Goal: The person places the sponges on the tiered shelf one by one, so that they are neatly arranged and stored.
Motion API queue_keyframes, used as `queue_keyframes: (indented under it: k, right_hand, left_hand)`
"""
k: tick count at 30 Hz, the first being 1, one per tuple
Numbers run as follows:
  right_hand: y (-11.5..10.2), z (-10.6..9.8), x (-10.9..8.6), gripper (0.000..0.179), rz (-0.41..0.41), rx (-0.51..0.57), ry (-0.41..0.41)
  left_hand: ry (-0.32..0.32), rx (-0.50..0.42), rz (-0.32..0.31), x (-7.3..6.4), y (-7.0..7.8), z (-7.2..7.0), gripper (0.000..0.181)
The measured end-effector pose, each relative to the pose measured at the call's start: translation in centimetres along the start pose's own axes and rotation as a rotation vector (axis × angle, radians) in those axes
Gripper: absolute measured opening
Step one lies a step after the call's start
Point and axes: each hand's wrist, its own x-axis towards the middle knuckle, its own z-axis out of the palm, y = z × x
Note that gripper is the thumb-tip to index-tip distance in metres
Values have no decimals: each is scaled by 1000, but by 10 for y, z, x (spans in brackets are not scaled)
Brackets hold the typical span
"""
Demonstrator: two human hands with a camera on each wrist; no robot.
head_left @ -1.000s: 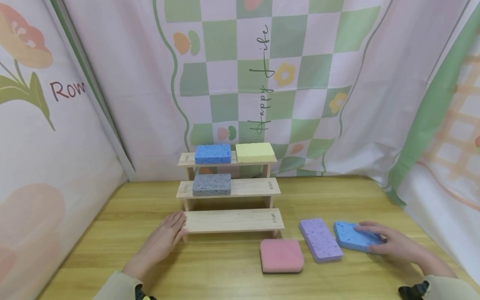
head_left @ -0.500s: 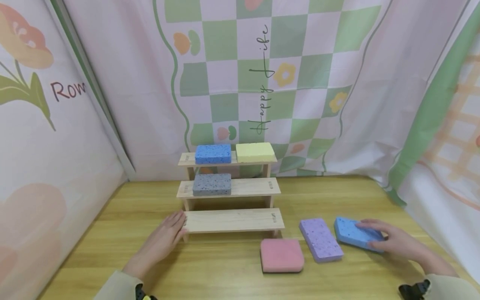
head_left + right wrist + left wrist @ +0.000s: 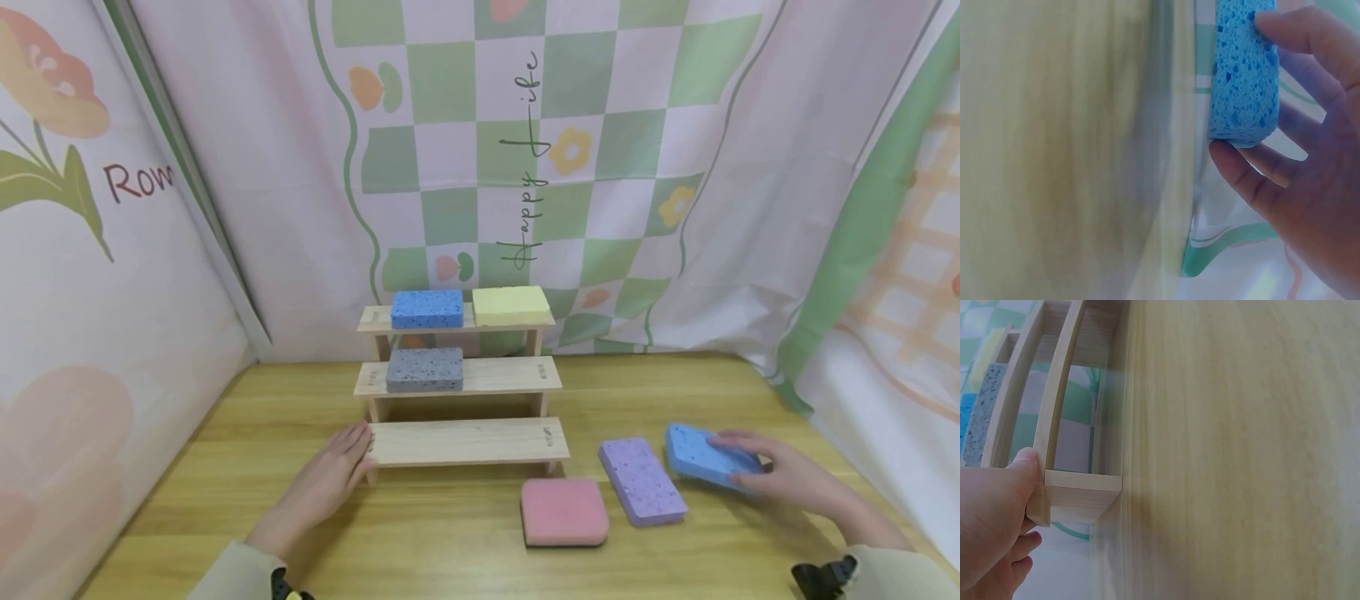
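Observation:
My right hand (image 3: 798, 475) holds a light blue sponge (image 3: 705, 454) by its right end, thumb on the near edge and fingers on the far side. In the right wrist view, the sponge (image 3: 1244, 75) shows a gap between it and the tabletop. At the other side, my left hand (image 3: 330, 467) grips the left end of the lowest step of a three-tier wooden stand (image 3: 465, 442). The left wrist view shows the thumb (image 3: 1024, 459) against the board's edge, with fingers curled beneath. A purple sponge (image 3: 642, 482) and a pink sponge (image 3: 564, 512) lie on the table between the hands.
On the top step sit a darker blue sponge (image 3: 427, 309) and a pale yellow sponge (image 3: 511, 306). A grey speckled sponge (image 3: 424, 369) is on the middle step's left half. Patterned curtains (image 3: 285, 167) enclose the wooden table (image 3: 420, 550) at the back and sides.
The right hand has taken hold of the light blue sponge and raised it off the table, its left end coming up first. The left hand stays on the stand.

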Motion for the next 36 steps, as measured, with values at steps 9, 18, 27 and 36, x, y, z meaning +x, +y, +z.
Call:
queue_keyframes:
  k: [9, 18, 27, 36]
  right_hand:
    - [-12, -3, 11, 49, -28, 32, 19]
    - [-24, -2, 24, 48, -49, 53, 46]
    - [-44, -5, 38, 47, -76, 85, 35]
    - [-73, -11, 60, 46, -138, 81, 22]
  left_hand:
    - [-7, -3, -11, 0, 1, -1, 45]
    - [-1, 1, 0, 0, 1, -1, 45]
    - [-13, -2, -13, 1, 1, -1, 45]
    - [-8, 10, -5, 0, 1, 0, 45]
